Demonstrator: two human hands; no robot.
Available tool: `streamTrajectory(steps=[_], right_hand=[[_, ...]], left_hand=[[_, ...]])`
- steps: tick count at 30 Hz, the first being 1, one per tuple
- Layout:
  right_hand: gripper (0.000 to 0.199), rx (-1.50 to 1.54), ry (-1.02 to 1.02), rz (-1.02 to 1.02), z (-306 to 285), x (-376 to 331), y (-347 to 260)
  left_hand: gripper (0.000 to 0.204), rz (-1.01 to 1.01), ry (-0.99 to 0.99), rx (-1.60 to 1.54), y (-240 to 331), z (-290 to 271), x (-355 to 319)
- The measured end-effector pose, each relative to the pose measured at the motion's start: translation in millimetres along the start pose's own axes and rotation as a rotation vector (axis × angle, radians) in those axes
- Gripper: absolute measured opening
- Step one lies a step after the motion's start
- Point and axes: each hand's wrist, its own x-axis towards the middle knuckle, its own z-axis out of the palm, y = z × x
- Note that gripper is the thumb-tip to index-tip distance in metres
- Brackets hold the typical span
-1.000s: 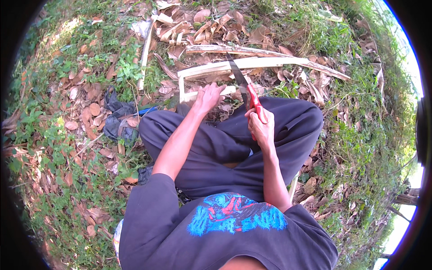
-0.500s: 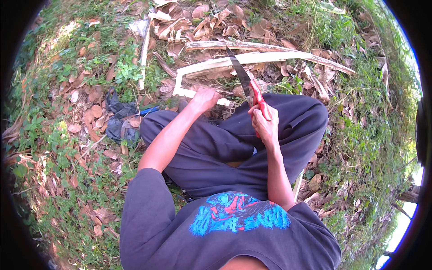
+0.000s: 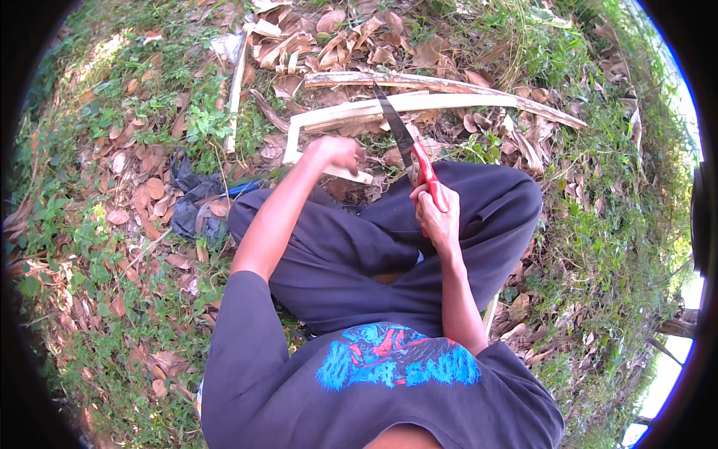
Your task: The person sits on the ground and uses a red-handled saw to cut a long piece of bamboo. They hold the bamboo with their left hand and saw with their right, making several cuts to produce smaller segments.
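My right hand (image 3: 437,213) is closed around the red handle of a hand saw (image 3: 396,129). Its dark, tapering blade points up and away, passing over the pale strips. A pale wooden strip (image 3: 359,114) lies in front of my legs, with a short side piece (image 3: 292,142) at its left end. From that corner a lower pale strip (image 3: 350,175) runs to the right, near my knees. Over this lower strip is my left hand (image 3: 336,153), its fingers curled, slightly blurred and partly hidden, so any grip on it is unclear.
Beyond the pale strip lies a longer rough-edged wooden strip (image 3: 426,80). Another narrow strip (image 3: 236,97) rests at the far left. A dark plastic bag (image 3: 196,202) and a blue object (image 3: 244,187) are beside my left knee. Dry leaves (image 3: 344,45) and grass cover the ground.
My left hand has shifted slightly left and up, uncovering more of the lower strip. The saw stays in my right hand, nearly where it was.
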Motion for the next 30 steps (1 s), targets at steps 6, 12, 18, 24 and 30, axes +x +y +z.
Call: streamTrajectory(steps=[6, 12, 18, 24, 30], right_hand=[[0.014, 0.007, -0.028, -0.021, -7.1, -5.5, 21.8], [0.013, -0.004, 0.011, -0.002, -1.0, -12.9, 16.2], [0.012, -0.071, 0.059, 0.054, 23.3, -22.9, -5.8], [0.013, -0.149, 0.062, -0.026, 39.9, -21.9, -12.2], [0.012, -0.140, 0.059, 0.034, 42.2, -22.4, -15.9]], left_hand=[[0.032, -0.154, 1.015, -0.060, -66.7, -19.9, 59.1], [0.046, -0.279, 0.949, 0.045, -80.0, 25.8, 88.5], [0.063, -0.283, 0.869, -0.046, -76.7, 23.9, 92.2], [0.066, -0.309, 0.888, -0.064, -76.4, 21.4, 92.2], [0.073, -0.322, 0.786, -0.135, -73.1, 14.6, 88.0]])
